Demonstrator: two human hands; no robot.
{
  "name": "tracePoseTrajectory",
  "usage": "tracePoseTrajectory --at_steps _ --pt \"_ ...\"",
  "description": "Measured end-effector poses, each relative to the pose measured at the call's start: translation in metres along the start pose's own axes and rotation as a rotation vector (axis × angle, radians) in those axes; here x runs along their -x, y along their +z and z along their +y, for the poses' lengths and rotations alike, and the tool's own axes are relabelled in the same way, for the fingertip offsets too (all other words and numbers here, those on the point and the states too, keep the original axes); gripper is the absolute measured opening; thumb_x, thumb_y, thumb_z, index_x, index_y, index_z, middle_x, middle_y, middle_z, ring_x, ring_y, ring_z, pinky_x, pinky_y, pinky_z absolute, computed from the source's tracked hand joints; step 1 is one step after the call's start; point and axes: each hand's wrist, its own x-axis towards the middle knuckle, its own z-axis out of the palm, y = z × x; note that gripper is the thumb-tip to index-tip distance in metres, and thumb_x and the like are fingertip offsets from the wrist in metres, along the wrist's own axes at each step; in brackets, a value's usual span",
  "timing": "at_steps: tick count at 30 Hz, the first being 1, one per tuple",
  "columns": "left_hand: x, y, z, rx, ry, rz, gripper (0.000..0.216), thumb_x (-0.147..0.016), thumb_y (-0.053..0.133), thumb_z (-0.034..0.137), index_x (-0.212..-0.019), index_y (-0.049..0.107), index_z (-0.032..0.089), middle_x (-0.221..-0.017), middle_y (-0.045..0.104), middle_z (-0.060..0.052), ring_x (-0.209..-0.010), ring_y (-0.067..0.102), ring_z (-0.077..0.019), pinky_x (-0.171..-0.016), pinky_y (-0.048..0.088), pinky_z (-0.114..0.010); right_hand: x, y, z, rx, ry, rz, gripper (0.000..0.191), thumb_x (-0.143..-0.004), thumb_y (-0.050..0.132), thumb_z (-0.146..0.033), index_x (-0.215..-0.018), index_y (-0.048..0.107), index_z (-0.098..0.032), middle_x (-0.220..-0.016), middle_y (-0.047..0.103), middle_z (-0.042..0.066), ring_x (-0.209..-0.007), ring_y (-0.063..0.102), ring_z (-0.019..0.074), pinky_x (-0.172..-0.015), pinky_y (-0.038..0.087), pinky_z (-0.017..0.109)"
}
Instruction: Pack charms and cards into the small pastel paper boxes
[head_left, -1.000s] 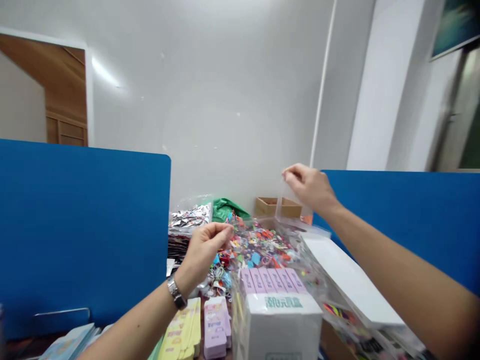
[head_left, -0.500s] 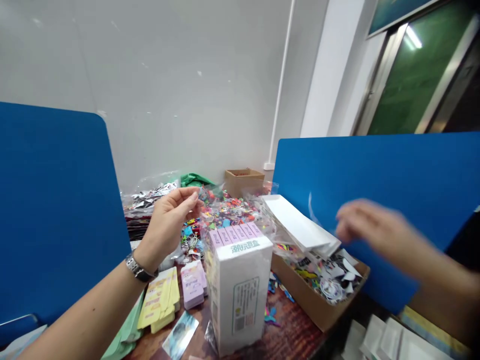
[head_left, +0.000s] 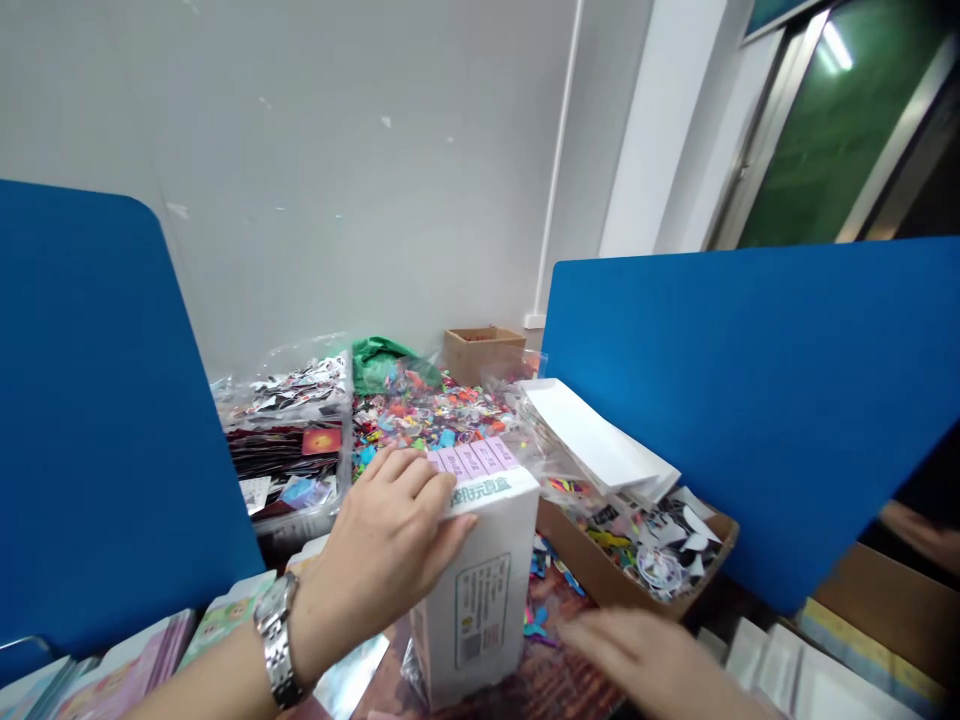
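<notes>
Between blue partitions [head_left: 97,400], left hand [head_left: 382,540] clasping a white box [head_left: 484,600], right hand [head_left: 645,660] open and blurred near it, cardboard tray [head_left: 592,565] of stickers [head_left: 660,550], clear tub [head_left: 300,530] of packets [head_left: 285,450] behind

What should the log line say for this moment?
left hand: on white cardboard box | right hand: blurred, near box base

The white carton [head_left: 450,610] bears teal Chinese characters [head_left: 480,487] along its top edge, apparently 潮玩盲盒; the printed label [head_left: 481,610] on its side, with a barcode [head_left: 469,648], is too small to read.
</notes>
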Motion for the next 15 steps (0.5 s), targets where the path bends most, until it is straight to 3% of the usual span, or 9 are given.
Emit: tracePoseTrajectory --at_steps 3,6,9,12,15 --pt "-0.002 0.0 -0.001 -0.032 0.028 -0.029 0.023 -0.094 0.043 0.025 -0.077 0.055 0.017 -0.077 0.059 -0.005 -0.073 0.051 -0.0196 -0.07 0.047 -0.04 -0.061 -0.013 0.022 -0.096 -0.067 0.172 0.036 -0.093 0.044 -0.008 -0.127 0.054 -0.013 -0.112 0.068 0.011 -0.107 0.062 0.0188 -0.093 0.052 0.032" --pt "-0.002 0.0 0.0 -0.047 0.029 0.002 0.02 -0.095 0.042 0.02 -0.077 0.05 0.017 -0.073 0.056 -0.002 -0.069 0.05 -0.0163 -0.074 0.046 -0.039 -0.117 -0.02 0.038 0.007 -0.175 0.295 0.04 -0.091 0.057 -0.022 -0.129 0.053 -0.01 -0.124 0.063 0.016 -0.126 0.05 0.0273 -0.108 0.039 0.048" --pt "-0.004 0.003 -0.003 -0.038 0.018 0.028 0.02 -0.095 0.042 0.021 -0.077 0.048 0.018 -0.07 0.055 0.0 -0.066 0.05 -0.0147 -0.069 0.046 -0.033 -0.145 -0.011 0.051 -0.057 -0.179 0.174 0.029 -0.094 0.053 -0.036 -0.112 0.063 -0.015 -0.11 0.069 0.011 -0.112 0.06 0.0257 -0.108 0.033 0.054" --pt "-0.007 0.004 -0.007 -0.027 0.009 0.037 0.021 -0.096 0.042 0.022 -0.076 0.048 0.018 -0.068 0.055 -0.001 -0.064 0.051 -0.0139 -0.059 0.044 -0.027 -0.151 -0.003 0.061 -0.212 -0.158 0.017 0.027 -0.099 0.044 -0.031 -0.085 0.064 -0.018 -0.079 0.069 0.002 -0.08 0.065 0.0158 -0.101 0.04 0.045" --pt "-0.007 0.002 -0.005 -0.075 0.013 0.102 0.017 -0.094 0.046 0.018 -0.079 0.053 0.016 -0.068 0.056 -0.001 -0.063 0.053 -0.0142 -0.058 0.046 -0.028 -0.151 -0.003 0.066 -0.234 -0.135 -0.038 0.028 -0.099 0.044 -0.029 -0.08 0.061 -0.018 -0.074 0.066 0.001 -0.074 0.063 0.014 -0.099 0.04 0.041"
